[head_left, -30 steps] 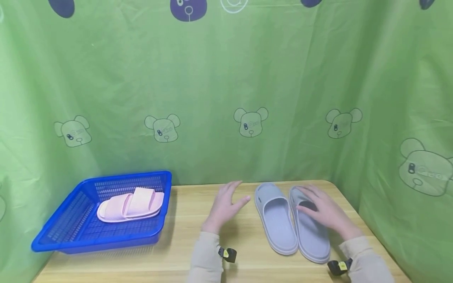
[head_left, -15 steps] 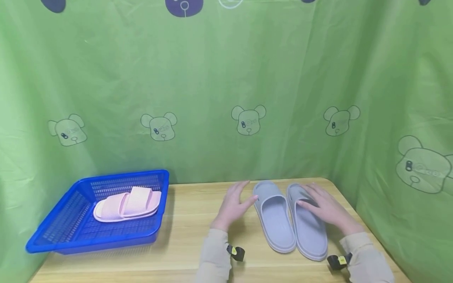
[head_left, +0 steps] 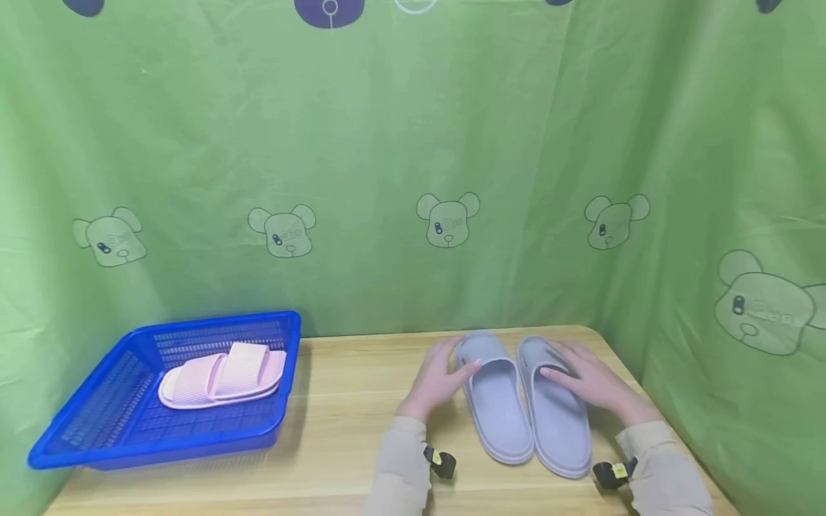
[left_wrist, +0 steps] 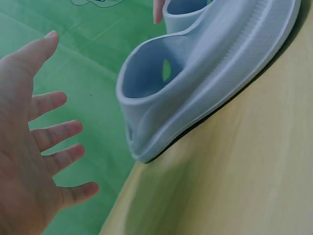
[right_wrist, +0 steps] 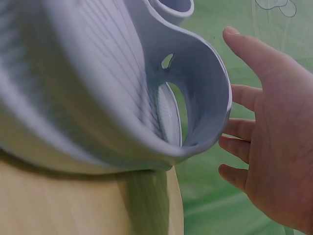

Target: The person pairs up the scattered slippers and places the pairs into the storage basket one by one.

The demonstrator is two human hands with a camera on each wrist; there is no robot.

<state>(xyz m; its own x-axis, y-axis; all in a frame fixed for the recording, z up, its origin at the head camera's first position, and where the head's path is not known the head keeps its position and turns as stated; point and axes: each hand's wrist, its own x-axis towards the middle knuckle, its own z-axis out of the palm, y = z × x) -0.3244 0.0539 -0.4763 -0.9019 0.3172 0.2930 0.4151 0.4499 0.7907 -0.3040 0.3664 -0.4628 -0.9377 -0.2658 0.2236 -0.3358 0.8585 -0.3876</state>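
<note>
A pair of grey-blue closed-toe slippers stands side by side on the wooden table, toes pointing away: a left slipper (head_left: 500,419) and a right slipper (head_left: 560,426). My left hand (head_left: 435,383) is at the outer side of the left slipper's toe, thumb overlapping its upper in the head view. In the left wrist view that hand (left_wrist: 24,152) has its fingers spread, with a gap to the slipper. On the other side, my right hand (head_left: 596,380) reaches over the right slipper's outer edge. Its fingers (right_wrist: 239,129) are extended close beside the upper in the right wrist view.
At the left of the wooden table (head_left: 348,430) stands a blue plastic basket (head_left: 161,451). Pink ribbed slippers (head_left: 222,376) lie inside it, one partly on the other. A green curtain (head_left: 361,143) with bear drawings encloses the back and sides.
My left hand has moved right, up to the left grey slipper. The right hand has stayed by the right slipper's toe. The head view has shifted slightly, and the slippers keep their places.
</note>
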